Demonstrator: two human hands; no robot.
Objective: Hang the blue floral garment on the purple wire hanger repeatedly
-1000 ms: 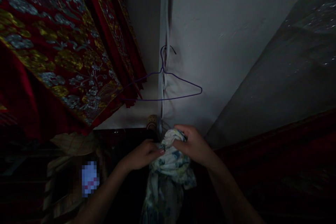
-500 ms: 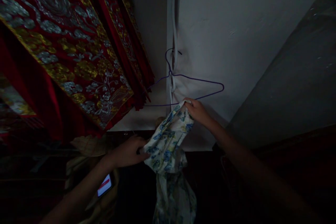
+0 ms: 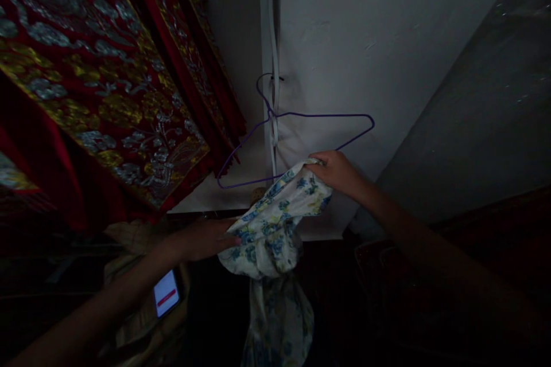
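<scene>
A white garment with blue and yellow flowers (image 3: 275,223) is stretched between my hands, its lower part hanging down into the dark. My right hand (image 3: 338,172) pinches the upper right end of the cloth, close to the bottom bar of a purple wire hanger (image 3: 321,115). At the left end, my left hand (image 3: 210,239) grips the edge, with the thumb on the near side and the other fingers partly hidden. The hanger hangs tilted by its hook against the wall, and the cloth covers part of its lower bar.
Red embroidered hangings (image 3: 124,86) with gold and silver patterns fill the upper left. White cables (image 3: 274,28) run down the wall (image 3: 344,57). At lower left lies a phone (image 3: 166,292) with a lit screen. A grey, sheet-like surface (image 3: 486,143) slants down on the right.
The cloth is spread wider, with my right hand moved rightward and my left hand a little leftward. The hanger has tilted, its right end higher and its left end now showing.
</scene>
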